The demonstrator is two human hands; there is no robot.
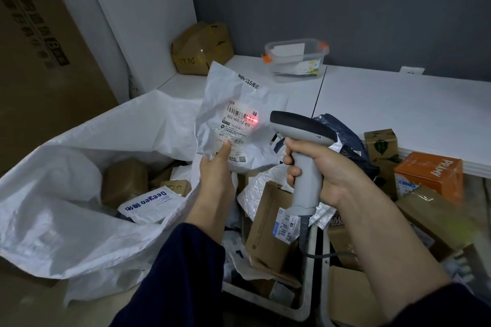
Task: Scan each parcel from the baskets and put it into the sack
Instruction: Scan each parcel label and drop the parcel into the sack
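Observation:
My left hand (216, 171) holds a white plastic mailer parcel (233, 103) upright by its lower edge, thumb on the shipping label. My right hand (316, 167) grips the handle of a grey barcode scanner (303, 135), whose head points at the label. A red scan line glows on the barcode. The big white woven sack (61, 215) lies open at the left, with several brown boxes and a white "Deeyeo" parcel (151, 203) inside. Below my hands, white baskets (309, 300) hold several cardboard boxes and bagged parcels.
A white table (398, 114) runs along the grey back wall. On it stand a clear plastic tub (296, 60) with orange clips and a taped brown box (202, 48). An orange box (430, 175) sits at the right. Large cardboard cartons (39, 48) stand at the left.

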